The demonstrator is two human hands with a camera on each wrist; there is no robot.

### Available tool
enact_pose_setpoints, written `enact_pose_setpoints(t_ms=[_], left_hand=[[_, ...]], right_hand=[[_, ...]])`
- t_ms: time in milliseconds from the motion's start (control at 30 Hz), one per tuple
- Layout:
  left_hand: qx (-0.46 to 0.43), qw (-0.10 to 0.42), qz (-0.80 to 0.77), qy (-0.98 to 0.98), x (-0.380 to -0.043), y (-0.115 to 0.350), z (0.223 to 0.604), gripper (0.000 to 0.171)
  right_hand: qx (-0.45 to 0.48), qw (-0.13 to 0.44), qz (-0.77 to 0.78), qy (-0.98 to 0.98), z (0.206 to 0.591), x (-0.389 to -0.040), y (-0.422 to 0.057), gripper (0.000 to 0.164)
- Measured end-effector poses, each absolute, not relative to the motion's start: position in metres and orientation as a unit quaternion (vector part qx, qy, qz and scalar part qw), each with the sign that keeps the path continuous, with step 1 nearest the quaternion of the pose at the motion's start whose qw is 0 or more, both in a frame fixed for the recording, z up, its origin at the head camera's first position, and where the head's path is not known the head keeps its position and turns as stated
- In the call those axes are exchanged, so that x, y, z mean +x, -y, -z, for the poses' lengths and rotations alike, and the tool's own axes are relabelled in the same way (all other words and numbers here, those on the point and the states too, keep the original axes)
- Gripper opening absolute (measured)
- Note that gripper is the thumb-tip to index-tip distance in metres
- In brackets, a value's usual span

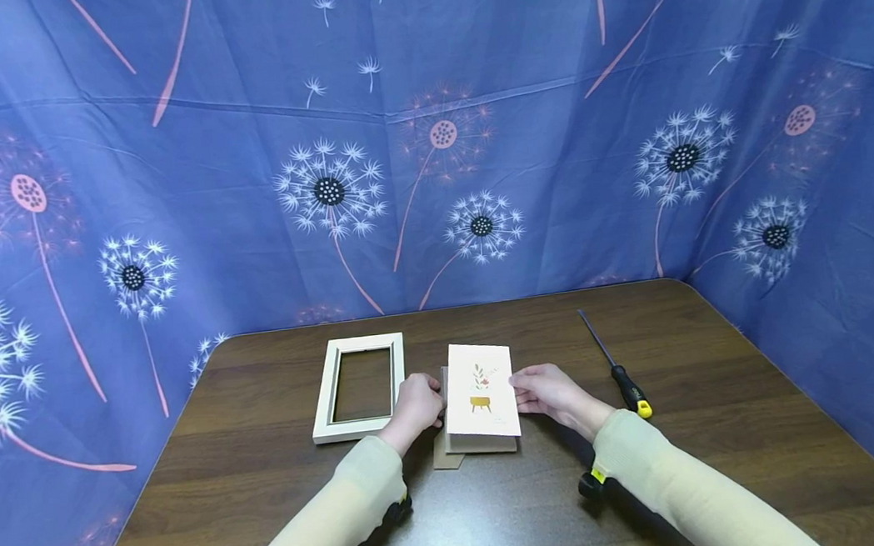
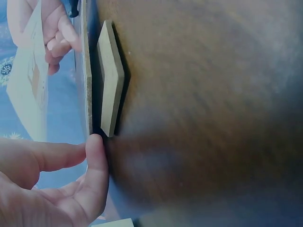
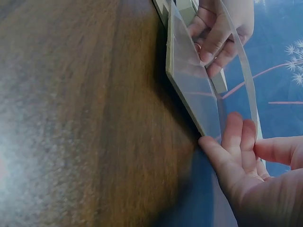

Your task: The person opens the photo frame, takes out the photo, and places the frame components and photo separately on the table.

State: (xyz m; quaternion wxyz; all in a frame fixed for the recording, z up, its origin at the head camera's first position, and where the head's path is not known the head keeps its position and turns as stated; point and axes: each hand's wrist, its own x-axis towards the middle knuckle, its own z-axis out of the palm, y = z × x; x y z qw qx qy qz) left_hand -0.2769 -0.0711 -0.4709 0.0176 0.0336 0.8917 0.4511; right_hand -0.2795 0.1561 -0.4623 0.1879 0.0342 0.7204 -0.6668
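A white card (image 1: 480, 383) printed with a potted plant is held over a slightly larger backing board (image 1: 481, 444). My right hand (image 1: 553, 393) pinches the card's right edge between thumb and fingers, with another fingertip at the board's edge in the right wrist view. On the other side, my left hand (image 1: 418, 403) grips the board's left edge by thumb and finger. Below the board, a tan stand leg (image 2: 111, 80) shows in the left wrist view. A gap separates the card from the board's smooth, pale upper face (image 3: 191, 78) in the right wrist view.
Left of the hands, a cream picture frame (image 1: 327, 397) lies on the brown wooden table (image 1: 254, 476). A screwdriver (image 1: 628, 388) with a black and yellow handle lies to the right. Blue dandelion-print cloth (image 1: 415, 166) hangs behind the table and along both sides.
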Motion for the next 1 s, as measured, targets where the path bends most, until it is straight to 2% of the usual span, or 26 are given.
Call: enact_pose_setpoints(t_ms=[600, 833, 1000], left_hand=[[0.016, -0.004, -0.407, -0.913, -0.291, 0.072, 0.463, 0.020], [0.032, -0.035, -0.367, -0.929, -0.291, 0.076, 0.458, 0.019], [0.024, -0.022, -0.391, -0.920, -0.292, 0.077, 0.458, 0.020]], right_hand=[[0.043, 0.176, 0.673, -0.717, 0.459, -0.304, -0.143, 0.021], [0.040, 0.165, 0.673, -0.720, 0.459, -0.312, -0.138, 0.021], [0.040, 0.161, 0.679, -0.715, 0.459, -0.316, -0.136, 0.017]])
